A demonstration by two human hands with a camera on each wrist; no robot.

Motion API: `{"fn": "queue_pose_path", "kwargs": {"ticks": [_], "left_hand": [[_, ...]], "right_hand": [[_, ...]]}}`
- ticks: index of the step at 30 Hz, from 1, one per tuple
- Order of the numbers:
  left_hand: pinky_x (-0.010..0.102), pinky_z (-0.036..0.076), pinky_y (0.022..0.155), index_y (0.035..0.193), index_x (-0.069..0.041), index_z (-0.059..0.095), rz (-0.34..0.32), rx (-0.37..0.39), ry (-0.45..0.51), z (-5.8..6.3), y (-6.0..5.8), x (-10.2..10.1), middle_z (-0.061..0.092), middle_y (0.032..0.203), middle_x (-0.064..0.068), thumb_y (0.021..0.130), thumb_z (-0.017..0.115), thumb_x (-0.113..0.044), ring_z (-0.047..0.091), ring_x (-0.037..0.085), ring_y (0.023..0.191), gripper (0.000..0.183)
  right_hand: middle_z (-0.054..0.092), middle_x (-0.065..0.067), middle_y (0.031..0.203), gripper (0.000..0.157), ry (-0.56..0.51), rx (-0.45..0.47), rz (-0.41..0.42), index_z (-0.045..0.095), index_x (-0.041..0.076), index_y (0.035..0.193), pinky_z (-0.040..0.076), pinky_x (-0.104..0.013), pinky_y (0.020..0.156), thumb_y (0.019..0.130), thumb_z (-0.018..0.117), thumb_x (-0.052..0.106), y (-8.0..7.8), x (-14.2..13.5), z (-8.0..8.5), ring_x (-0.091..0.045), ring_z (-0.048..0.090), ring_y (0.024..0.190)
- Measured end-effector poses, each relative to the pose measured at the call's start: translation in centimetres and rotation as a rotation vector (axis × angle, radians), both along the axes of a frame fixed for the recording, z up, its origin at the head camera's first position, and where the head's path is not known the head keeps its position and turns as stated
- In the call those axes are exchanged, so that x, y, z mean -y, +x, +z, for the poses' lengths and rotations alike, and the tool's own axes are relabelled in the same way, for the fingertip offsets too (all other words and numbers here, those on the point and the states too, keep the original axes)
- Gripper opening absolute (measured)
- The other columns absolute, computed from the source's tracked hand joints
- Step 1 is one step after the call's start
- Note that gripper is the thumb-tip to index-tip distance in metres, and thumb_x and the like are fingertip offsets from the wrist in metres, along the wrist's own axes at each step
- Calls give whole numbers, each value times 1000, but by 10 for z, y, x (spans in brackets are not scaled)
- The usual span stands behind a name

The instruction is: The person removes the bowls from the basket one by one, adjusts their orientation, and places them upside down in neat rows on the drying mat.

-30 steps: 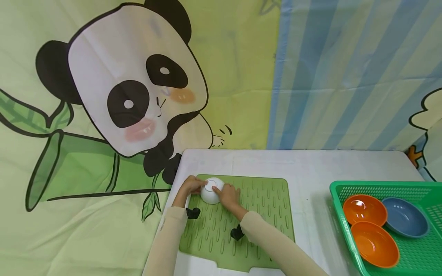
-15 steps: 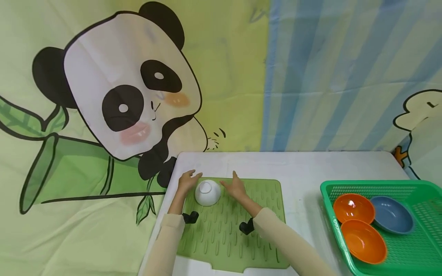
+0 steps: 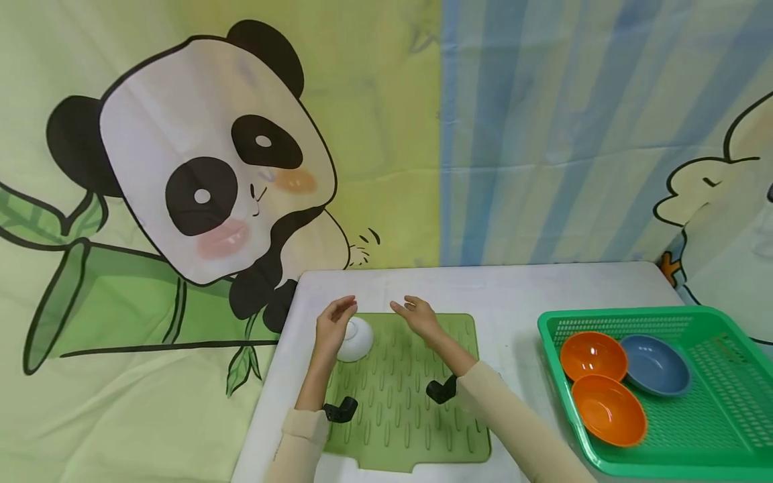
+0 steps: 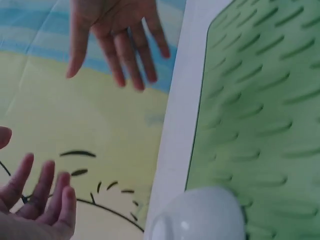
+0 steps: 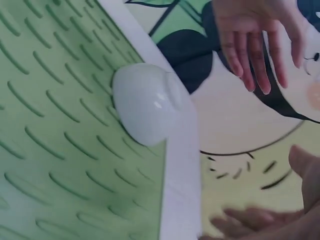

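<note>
1. White bowl [image 3: 359, 343]: upside down on the ribbed green mat [image 3: 417, 376], just beside the left fingers; a second ago I had both hands on it.
2. Left hand [image 3: 333, 327]: fingers released, relaxed, holding nothing.
3. Right hand [image 3: 419, 318]: likewise released, farther from the bowl.
4. Green basket [image 3: 682, 463]: well right of my right fingers, holding orange bowls [image 3: 608, 410].
5. Judgement: placement appears finished.

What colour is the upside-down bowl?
The bowl is white, clearest in the right wrist view.
</note>
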State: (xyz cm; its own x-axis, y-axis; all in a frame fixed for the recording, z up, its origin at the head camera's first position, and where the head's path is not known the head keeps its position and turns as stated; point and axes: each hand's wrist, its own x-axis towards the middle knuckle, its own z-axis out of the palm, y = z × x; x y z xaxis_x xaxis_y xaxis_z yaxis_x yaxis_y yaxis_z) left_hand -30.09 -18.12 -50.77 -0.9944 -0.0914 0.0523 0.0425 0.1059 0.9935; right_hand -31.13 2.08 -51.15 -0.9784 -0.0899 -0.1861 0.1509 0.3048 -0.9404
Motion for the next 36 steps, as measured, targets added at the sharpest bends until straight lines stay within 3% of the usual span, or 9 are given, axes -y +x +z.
{"fn": "queue_pose_path", "kwargs": {"ticks": [3, 6, 11, 17, 22, 25, 28, 31, 36], "left_hand": [[27, 48, 83, 110, -4, 65, -73, -42, 67, -8, 12, -13, 65, 104, 14, 87, 66, -22, 61, 21, 96, 29], [28, 49, 83, 109, -3, 65, -106, -22, 84, -19, 20, -20, 65, 103, 15, 86, 66, -25, 61, 23, 95, 32], [33, 48, 86, 113, 0, 62, -132, 33, 93, -16, 33, -24, 64, 106, 16, 89, 63, -19, 61, 27, 98, 30], [40, 47, 88, 115, 7, 58, -174, 18, 96, -6, 50, -34, 63, 107, 20, 92, 58, -12, 60, 30, 99, 29], [31, 48, 84, 117, 8, 56, -219, 45, 79, -5, 56, -45, 62, 108, 18, 92, 58, -13, 60, 26, 99, 32], [32, 48, 86, 119, 5, 56, -286, 63, 59, -5, 56, -55, 61, 111, 16, 92, 59, -13, 59, 22, 101, 33], [35, 46, 89, 123, 2, 54, -369, 32, 31, -3, 55, -69, 59, 116, 18, 91, 60, -14, 57, 23, 105, 36], [34, 45, 91, 128, 2, 49, -455, -20, 41, 0, 54, -84, 53, 122, 23, 91, 60, -14, 52, 31, 112, 42], [34, 44, 92, 133, 5, 41, -553, -70, 72, 1, 56, -107, 45, 128, 29, 90, 60, -9, 41, 46, 118, 49]], "right_hand": [[57, -17, 122, 50, -54, 14, 74, 52, 2, 128, 37, -51, 96, 92, 57, 35, 6, -14, 8, -33, 53, 113], [64, -12, 110, 39, -83, 14, 124, 57, 3, 122, 37, -51, 96, 93, 56, 29, 12, -32, 17, -30, 59, 104], [63, -14, 112, 36, -147, -20, 141, 54, 3, 126, 35, -49, 99, 95, 53, 22, 18, -66, 36, -31, 58, 106], [58, -17, 120, 39, -183, -46, 98, 49, 1, 131, 37, -44, 99, 97, 49, 20, 28, -112, 53, -32, 54, 111], [58, -17, 122, 39, -195, -56, 57, 49, 3, 131, 34, -46, 101, 96, 51, 21, 36, -142, 60, -31, 55, 111], [57, -18, 122, 39, -199, -58, 42, 50, 4, 130, 34, -46, 102, 96, 52, 22, 41, -156, 62, -31, 55, 111], [56, -19, 124, 40, -205, -85, 35, 49, 4, 131, 34, -47, 101, 95, 53, 22, 48, -170, 65, -32, 54, 112], [52, -18, 128, 44, -212, -128, 5, 48, 4, 132, 34, -47, 101, 94, 55, 23, 55, -184, 67, -31, 51, 116], [41, -17, 138, 57, -209, -186, -116, 40, 4, 138, 33, -46, 102, 92, 58, 31, 69, -210, 72, -27, 43, 122]]}}
